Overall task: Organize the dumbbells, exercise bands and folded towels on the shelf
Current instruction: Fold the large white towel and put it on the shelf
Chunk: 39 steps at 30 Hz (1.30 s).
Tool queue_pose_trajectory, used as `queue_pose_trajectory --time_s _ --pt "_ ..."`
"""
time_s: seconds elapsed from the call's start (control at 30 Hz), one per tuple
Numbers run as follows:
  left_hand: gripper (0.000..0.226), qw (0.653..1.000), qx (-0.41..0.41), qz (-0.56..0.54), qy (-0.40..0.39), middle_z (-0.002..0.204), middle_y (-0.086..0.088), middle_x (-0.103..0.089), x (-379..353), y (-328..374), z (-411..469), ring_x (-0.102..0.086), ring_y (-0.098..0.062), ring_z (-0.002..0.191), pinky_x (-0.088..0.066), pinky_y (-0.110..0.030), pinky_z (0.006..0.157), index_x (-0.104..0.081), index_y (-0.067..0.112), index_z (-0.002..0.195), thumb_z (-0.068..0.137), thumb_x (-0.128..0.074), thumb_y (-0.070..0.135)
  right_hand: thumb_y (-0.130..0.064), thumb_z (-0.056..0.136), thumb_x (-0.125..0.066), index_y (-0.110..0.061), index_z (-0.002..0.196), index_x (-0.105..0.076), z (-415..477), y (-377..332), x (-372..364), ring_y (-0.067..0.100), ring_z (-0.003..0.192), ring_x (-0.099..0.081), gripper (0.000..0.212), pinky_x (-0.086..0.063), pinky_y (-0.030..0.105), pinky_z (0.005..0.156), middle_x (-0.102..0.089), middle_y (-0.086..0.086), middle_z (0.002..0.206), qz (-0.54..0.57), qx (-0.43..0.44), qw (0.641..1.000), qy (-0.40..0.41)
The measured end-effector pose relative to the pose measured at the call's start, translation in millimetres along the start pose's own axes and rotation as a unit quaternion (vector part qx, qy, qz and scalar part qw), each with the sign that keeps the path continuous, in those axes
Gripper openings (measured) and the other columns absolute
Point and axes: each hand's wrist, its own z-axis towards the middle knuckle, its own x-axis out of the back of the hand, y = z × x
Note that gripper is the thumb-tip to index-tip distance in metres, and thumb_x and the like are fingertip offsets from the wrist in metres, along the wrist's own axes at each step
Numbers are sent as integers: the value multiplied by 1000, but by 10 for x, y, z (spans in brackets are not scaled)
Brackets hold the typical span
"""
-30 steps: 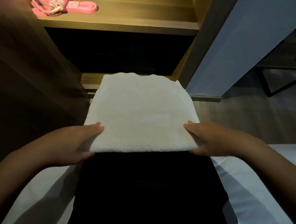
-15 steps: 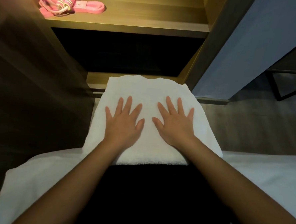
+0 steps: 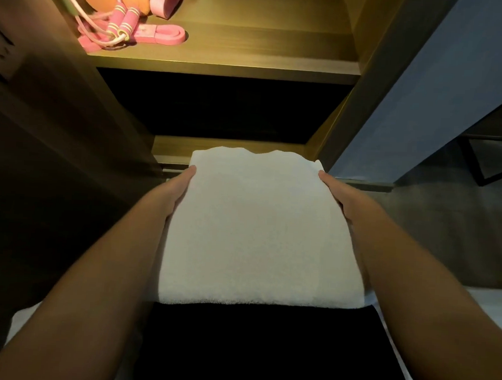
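The brown wooden shelf unit's lower board (image 3: 231, 150) lies straight ahead of your fingertips (image 3: 193, 168). The folded white terry towel (image 3: 256, 234) spans between your left hand (image 3: 176, 194) and right hand (image 3: 343, 202), long axis pointing at it; the 2 hands grip its side edges, equally near.

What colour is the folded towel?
The folded towel is white; the head view shows it best.
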Motion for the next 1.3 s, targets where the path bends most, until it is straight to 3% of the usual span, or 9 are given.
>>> queue_pose_trajectory --time_s 0.1,0.27,0.37,0.47,0.6,0.73,0.83,1.07,1.3 --pt "39 1000 -10 9 5 84 -1 -54 -61 103 55 -50 -16 73 -35 -32 81 -53 13 86 101 -43 47 -56 85 -63 -20 116 -62 71 -126 19 30 97 -64 47 -48 48 90 -70 6 108 4 -8 1000 -6" --pt "54 991 -48 80 101 106 -8 -54 -62 119 188 -51 -22 84 -36 -35 80 -46 5 135 99 -43 45 -47 96 -52 -12 130 -47 79 -226 -143 30 99 -58 50 -47 47 92 -58 9 118 -74 53 991 99" --pt "53 988 -37 101 108 94 -7 -55 -26 7 263 -52 -20 77 -39 -35 76 -49 5 131 97 -46 45 -52 94 -52 -11 134 -45 121 -128 -123 34 110 -59 57 -49 47 95 -56 11 128 -98 70 982 149" --pt "55 991 -18 93 99 119 -13 -57 27 3 283 -56 -29 105 -45 -39 88 -48 8 134 95 -49 46 -57 92 -53 -12 133 -47 138 -122 -46 33 106 -60 61 -47 44 87 -57 9 128 -97 31 990 95" --pt "34 998 -21 48 -19 99 -6 -54 28 179 297 -53 -20 97 -39 -28 85 -55 9 114 106 -34 34 -61 89 -53 -18 107 -61 131 -279 50 29 95 -64 48 -49 45 88 -67 7 110 -45 -5 999 6" --pt "59 998 -33 47 21 144 -12 -46 -76 336 392 -42 -31 134 -34 -37 106 -39 5 143 102 -36 47 -59 93 -50 -16 117 -52 209 -403 -143 26 96 -57 50 -45 39 88 -60 4 114 -73 46 994 68" --pt "59 980 -71 105 153 135 -18 -52 -131 286 449 -51 -35 121 -40 -37 88 -45 1 138 98 -49 45 -50 96 -50 -9 129 -48 264 -357 -229 27 97 -55 53 -44 37 80 -57 12 121 -101 113 975 161" --pt "35 979 -128 42 155 107 -8 -53 -171 167 539 -50 -16 79 -38 -25 61 -48 12 124 99 -47 37 -58 94 -47 -11 135 -45 247 -260 -174 30 109 -58 63 -48 40 86 -56 11 130 -57 91 981 163" --pt "59 973 -52 185 126 118 -16 -55 -122 -111 361 -53 -29 101 -38 -37 80 -50 2 130 101 -33 51 -59 96 -40 -10 126 -53 110 47 -108 25 94 -56 59 -45 37 80 -59 7 111 -107 50 986 116"
